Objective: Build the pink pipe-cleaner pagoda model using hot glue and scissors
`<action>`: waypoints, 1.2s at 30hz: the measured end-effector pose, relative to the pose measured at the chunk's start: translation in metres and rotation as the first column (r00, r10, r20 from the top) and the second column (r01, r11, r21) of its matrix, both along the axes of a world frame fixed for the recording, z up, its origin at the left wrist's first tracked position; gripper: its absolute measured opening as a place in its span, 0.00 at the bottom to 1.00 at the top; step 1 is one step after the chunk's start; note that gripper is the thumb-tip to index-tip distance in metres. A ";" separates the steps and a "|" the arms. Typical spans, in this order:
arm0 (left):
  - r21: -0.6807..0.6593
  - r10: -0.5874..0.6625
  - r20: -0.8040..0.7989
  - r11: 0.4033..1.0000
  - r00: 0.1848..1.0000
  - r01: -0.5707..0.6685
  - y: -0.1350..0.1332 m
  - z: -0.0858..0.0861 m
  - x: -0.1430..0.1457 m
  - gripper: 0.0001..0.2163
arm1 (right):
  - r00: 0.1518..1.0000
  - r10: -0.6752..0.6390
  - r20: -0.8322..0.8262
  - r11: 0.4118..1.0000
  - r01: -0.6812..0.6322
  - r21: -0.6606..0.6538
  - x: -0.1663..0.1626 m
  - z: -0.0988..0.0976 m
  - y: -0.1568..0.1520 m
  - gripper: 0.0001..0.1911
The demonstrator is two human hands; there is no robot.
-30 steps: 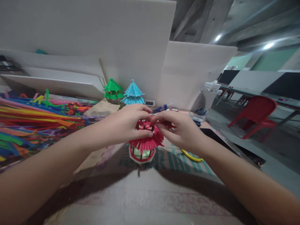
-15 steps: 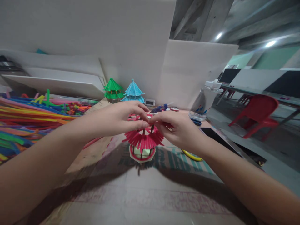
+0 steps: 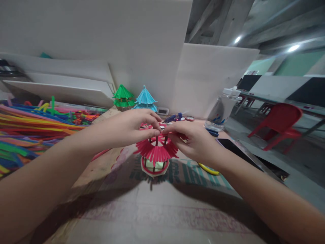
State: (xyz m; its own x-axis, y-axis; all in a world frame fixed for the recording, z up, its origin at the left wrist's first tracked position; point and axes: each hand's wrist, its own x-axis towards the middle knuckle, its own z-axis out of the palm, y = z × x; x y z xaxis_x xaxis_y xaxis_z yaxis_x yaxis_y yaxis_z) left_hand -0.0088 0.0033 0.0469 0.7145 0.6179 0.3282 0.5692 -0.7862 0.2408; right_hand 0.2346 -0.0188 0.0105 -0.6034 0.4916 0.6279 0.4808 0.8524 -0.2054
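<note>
A small red pavilion model (image 3: 156,152), apparently made of pipe cleaners, stands upright before me on a pale many-sided base. It has a fringed red roof, dark posts and an upper red ring that my hands partly cover. My left hand (image 3: 138,128) reaches over the ring from the left, thumb and fingers closed at its edge. From the right my right hand (image 3: 191,139) pinches at the same top edge, its fingertips almost meeting the left ones. Any small piece between the fingertips is hidden.
Green (image 3: 122,96) and blue (image 3: 144,98) pavilion models stand behind. Pipe cleaners (image 3: 38,128) lie in a heap at left. A glue gun (image 3: 175,117), a clear bottle (image 3: 219,110), a yellow-handled tool (image 3: 208,169) and a dark flat panel (image 3: 237,152) lie beyond or right of my hands.
Both hands stay at the top of the red pavilion model, with only slight finger movement. The whole view has shifted very slightly.
</note>
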 end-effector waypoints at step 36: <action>0.024 -0.046 -0.037 0.999 0.998 0.047 0.002 -0.005 -0.003 0.14 | 1.000 -0.016 -0.023 0.996 0.017 0.087 -0.001 0.001 -0.002 0.10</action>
State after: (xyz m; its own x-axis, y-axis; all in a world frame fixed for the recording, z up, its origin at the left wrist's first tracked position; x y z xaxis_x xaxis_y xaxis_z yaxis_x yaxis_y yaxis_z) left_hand -0.0117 0.0057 0.0421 0.7542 0.5755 0.3162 0.5397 -0.8176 0.2007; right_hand 0.2334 -0.0205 0.0117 -0.5811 0.4440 0.6820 0.4911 0.8596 -0.1411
